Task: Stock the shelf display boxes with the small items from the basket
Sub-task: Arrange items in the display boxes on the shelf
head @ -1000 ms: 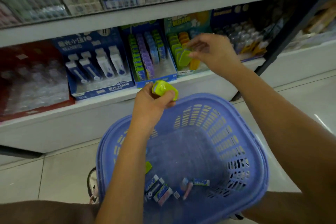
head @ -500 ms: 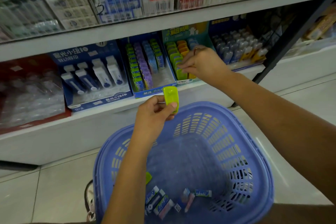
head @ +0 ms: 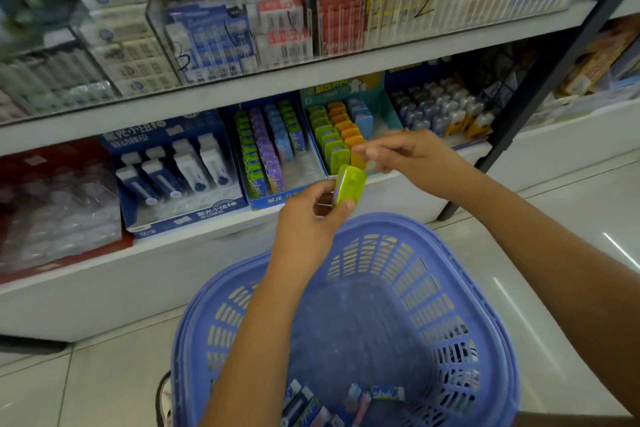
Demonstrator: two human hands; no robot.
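Head view, left hand point(head: 306, 227) pinches green case point(head: 350, 185)

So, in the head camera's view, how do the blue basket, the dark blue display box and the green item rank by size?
1. Largest: the basket, though it is also nearest the camera.
2. Next: the dark blue display box.
3. Smallest: the green item, pinched in the left hand.

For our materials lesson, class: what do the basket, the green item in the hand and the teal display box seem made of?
Basket: moulded plastic, matte, judging by slotted walls and even blue colour. Green item: probably hard plastic, slightly glossy, with rounded edges. Teal display box: likely printed cardboard, with flat folded panels.
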